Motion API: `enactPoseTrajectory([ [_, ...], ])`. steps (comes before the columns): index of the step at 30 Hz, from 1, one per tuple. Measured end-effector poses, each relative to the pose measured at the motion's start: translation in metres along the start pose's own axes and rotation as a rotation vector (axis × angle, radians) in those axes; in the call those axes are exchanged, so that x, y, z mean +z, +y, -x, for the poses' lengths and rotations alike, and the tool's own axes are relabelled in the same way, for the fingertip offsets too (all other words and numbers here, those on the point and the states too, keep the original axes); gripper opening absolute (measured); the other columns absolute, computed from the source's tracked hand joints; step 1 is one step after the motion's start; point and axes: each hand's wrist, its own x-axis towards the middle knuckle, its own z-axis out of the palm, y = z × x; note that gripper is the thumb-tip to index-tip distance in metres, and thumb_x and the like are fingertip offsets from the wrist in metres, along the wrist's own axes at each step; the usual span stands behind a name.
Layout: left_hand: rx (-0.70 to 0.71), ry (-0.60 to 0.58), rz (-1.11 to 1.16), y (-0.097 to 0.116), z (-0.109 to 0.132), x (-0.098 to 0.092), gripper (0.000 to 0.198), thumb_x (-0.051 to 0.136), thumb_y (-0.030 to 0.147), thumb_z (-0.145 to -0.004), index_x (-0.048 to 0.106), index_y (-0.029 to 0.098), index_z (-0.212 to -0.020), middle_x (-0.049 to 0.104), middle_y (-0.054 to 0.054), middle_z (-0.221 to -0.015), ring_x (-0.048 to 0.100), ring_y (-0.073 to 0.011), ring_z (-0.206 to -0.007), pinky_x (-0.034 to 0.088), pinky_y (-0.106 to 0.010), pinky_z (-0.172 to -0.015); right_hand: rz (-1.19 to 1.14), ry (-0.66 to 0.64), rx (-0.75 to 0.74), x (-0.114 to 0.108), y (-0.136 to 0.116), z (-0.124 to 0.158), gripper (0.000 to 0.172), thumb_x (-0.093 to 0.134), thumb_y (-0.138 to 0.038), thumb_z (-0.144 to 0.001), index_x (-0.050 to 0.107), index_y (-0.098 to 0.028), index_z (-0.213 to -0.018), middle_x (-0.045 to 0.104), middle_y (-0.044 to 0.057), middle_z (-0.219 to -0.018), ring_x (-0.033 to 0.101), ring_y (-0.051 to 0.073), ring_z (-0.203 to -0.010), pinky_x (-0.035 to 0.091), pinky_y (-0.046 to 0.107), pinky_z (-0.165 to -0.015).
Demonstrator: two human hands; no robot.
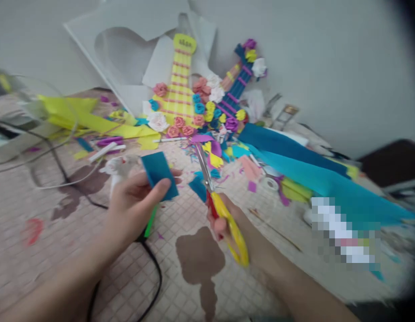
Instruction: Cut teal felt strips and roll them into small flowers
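Between thumb and fingers, my left hand (pixel 140 197) pinches a blue rectangular piece of paper (pixel 159 172), held up over the table. My right hand (pixel 224 219) grips a pair of scissors (pixel 227 219) with yellow and red handles, its fingers in the loops. The metal blades point away from me, to the right of the paper and apart from it; they look nearly closed. Another small blue piece (pixel 198 188) lies by the blades. A glue gun (pixel 122 165), mostly white, lies partly hidden behind my left hand, with a bit of green near my wrist.
Decorated yellow (pixel 182 82) and blue guitar shapes (pixel 235 87) with paper flowers lean at the back. Yellow crepe paper (pixel 93 123) lies left, blue and turquoise sheets (pixel 311 174) right. Scraps, a tape roll (pixel 269 183), a thin stick (pixel 276 230) and a black cable (pixel 158 273) lie about.
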Motion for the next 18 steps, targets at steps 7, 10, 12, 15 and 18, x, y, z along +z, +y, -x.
enactPoseTrajectory([
  [7,0.069,-0.003,-0.15,-0.006,-0.003,-0.004,0.01,0.069,0.035,-0.073,0.075,0.031,-0.079,0.075,0.006,-0.084,0.069,-0.0197,-0.082,0.058,-0.025,-0.07,0.899,0.59,0.037,-0.063,-0.017,0.011,0.036,0.053,-0.048,-0.083,0.048,-0.016,-0.099,0.068,0.015,-0.09,0.065,0.026,-0.082,0.043,0.03,-0.063],
  [10,0.104,-0.084,-0.145,-0.013,-0.003,-0.005,0.011,0.068,0.031,-0.075,0.074,0.033,-0.084,0.074,0.008,-0.088,0.069,-0.0206,-0.087,0.059,-0.026,-0.07,1.066,0.669,0.121,-0.079,-0.004,0.018,0.042,0.052,-0.049,-0.082,0.051,-0.011,-0.101,0.067,0.019,-0.094,0.065,0.031,-0.086,0.043,0.034,-0.064],
  [12,0.119,-0.119,-0.156,-0.018,-0.003,-0.006,0.013,0.067,0.029,-0.076,0.074,0.034,-0.087,0.074,0.008,-0.092,0.069,-0.0221,-0.088,0.06,-0.027,-0.071,1.072,0.701,0.126,-0.085,0.005,0.02,0.041,0.053,-0.045,-0.082,0.053,-0.009,-0.101,0.067,0.021,-0.095,0.064,0.032,-0.087,0.044,0.035,-0.065],
  [15,0.16,-0.217,-0.178,-0.023,-0.005,-0.009,0.016,0.066,0.028,-0.077,0.073,0.035,-0.09,0.073,0.011,-0.093,0.069,-0.023,-0.089,0.06,-0.027,-0.071,1.082,0.734,0.106,-0.091,0.015,0.02,0.037,0.058,-0.038,-0.079,0.056,-0.007,-0.101,0.067,0.021,-0.096,0.063,0.032,-0.09,0.044,0.035,-0.071],
  [18,0.197,-0.232,-0.234,-0.027,-0.008,-0.013,0.015,0.066,0.03,-0.076,0.074,0.034,-0.089,0.074,0.009,-0.091,0.069,-0.0219,-0.087,0.06,-0.023,-0.071,1.079,0.751,0.044,-0.095,0.014,0.022,0.027,0.06,-0.03,-0.078,0.061,-0.009,-0.096,0.067,0.018,-0.095,0.061,0.029,-0.094,0.044,0.035,-0.077],
])
